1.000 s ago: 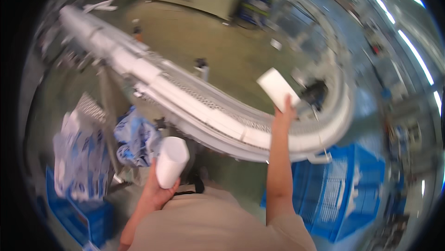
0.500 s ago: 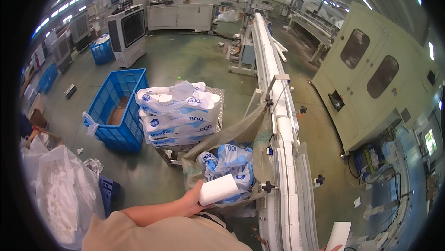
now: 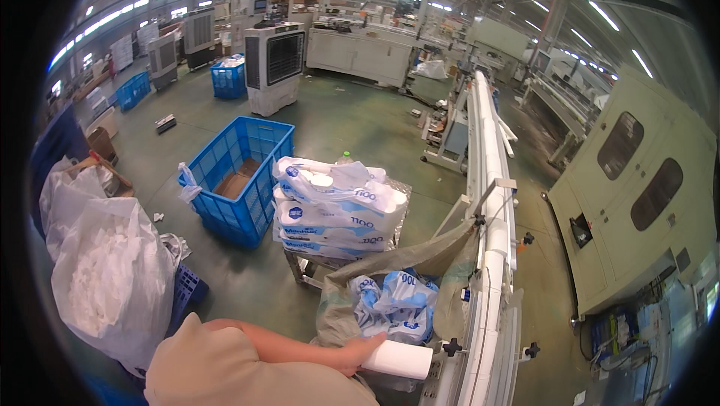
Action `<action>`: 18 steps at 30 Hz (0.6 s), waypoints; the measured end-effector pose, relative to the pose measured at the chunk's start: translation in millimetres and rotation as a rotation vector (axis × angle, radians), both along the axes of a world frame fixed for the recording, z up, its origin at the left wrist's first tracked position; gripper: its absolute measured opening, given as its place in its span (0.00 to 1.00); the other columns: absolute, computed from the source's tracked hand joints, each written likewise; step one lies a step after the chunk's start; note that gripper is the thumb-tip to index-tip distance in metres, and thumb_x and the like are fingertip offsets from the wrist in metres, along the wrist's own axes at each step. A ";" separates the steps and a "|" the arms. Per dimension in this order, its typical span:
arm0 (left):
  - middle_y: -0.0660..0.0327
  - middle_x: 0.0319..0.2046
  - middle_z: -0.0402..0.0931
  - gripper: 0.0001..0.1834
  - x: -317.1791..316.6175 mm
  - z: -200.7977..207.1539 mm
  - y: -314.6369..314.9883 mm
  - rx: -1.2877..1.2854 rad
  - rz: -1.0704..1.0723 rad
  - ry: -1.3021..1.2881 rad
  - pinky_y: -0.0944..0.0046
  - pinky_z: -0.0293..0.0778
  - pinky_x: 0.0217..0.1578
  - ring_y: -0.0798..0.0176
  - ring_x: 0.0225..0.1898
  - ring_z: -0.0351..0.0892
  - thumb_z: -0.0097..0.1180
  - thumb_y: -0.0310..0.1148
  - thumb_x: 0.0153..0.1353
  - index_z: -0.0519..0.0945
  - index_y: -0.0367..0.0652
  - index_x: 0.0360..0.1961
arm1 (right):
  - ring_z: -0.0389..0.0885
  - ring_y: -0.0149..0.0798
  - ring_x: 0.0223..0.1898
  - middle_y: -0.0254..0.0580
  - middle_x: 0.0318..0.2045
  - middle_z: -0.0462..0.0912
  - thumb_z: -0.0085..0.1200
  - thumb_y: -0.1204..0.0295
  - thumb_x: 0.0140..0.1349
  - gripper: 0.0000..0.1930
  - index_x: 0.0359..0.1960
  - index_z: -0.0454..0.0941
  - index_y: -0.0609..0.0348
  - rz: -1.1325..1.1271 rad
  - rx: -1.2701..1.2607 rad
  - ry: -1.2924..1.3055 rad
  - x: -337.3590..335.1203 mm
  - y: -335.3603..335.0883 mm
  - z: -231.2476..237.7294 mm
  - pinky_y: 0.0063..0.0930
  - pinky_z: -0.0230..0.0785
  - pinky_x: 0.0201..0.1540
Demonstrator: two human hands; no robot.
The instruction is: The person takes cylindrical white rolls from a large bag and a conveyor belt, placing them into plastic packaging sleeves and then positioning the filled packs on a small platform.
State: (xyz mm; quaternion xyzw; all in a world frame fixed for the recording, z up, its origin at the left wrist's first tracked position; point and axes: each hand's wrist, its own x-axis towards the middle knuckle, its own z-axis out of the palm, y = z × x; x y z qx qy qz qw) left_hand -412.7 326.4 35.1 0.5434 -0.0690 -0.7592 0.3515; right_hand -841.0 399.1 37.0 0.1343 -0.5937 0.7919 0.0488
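My left hand [image 3: 358, 352] is closed around one end of a white paper roll [image 3: 402, 360], which lies almost level with its free end pointing right. That roll is just in front of a grey-green sack [image 3: 337, 302] holding crumpled blue-and-white plastic wrappers [image 3: 405, 297]. Its free end reaches close to the side rail of a narrow conveyor [image 3: 525, 323]. Along the conveyor runs a line of white paper rolls [image 3: 490, 278]. My right hand is outside the picture.
Packs of paper rolls in printed plastic [image 3: 330, 215] are stacked on a low stand beyond the sack. Left of them stands a blue crate [image 3: 232, 218]. A big clear bag of white scraps [image 3: 112, 278] is at the left. A pale green machine cabinet [image 3: 645, 173] rises at the right.
The view has swung left and up. My left hand has moved right with the paper roll, bringing it nearer the conveyor. My right hand, with another white roll, has gone out of view.
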 end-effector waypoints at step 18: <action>0.64 0.46 0.73 0.35 -36.1 14.7 -15.5 -0.109 -0.404 0.210 0.62 0.74 0.37 0.62 0.43 0.75 0.39 0.66 0.56 0.68 0.51 0.53 | 0.72 0.34 0.40 0.35 0.40 0.75 0.61 0.57 0.52 0.23 0.46 0.71 0.53 -0.037 -0.271 -0.503 1.0 132.4 71.0 0.26 0.64 0.36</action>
